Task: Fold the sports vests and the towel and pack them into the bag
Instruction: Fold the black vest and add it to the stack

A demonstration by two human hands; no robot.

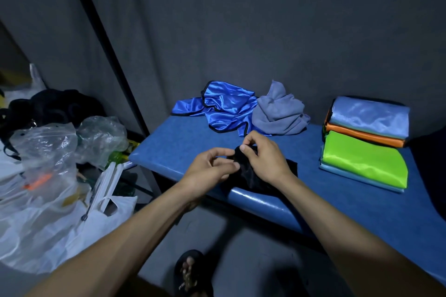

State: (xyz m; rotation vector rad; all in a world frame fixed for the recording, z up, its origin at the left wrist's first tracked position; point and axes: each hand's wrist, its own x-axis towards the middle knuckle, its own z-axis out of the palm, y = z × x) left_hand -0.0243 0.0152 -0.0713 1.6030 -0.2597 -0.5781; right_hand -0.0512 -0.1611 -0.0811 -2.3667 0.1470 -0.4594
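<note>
A blue padded tabletop (pixel 183 142) stands against dark grey curtain walls (pixel 241 31), with grey floor below. Left of it sit several clear and white plastic bags (pixel 45 152) and a black heap (pixel 55 106). At the tabletop's near edge lies one black bag (pixel 253 176); the left hand (pixel 210 169) pinches its cloth with curled fingers, and the right hand (pixel 263 154) grips its bunched top. Behind lie one crumpled blue vest (pixel 224 106) and, touching it, one crumpled grey towel (pixel 280 113). Far right, one stack of folded vests (pixel 366 142) shows about four colours: light blue, orange, green, pale blue.
</note>
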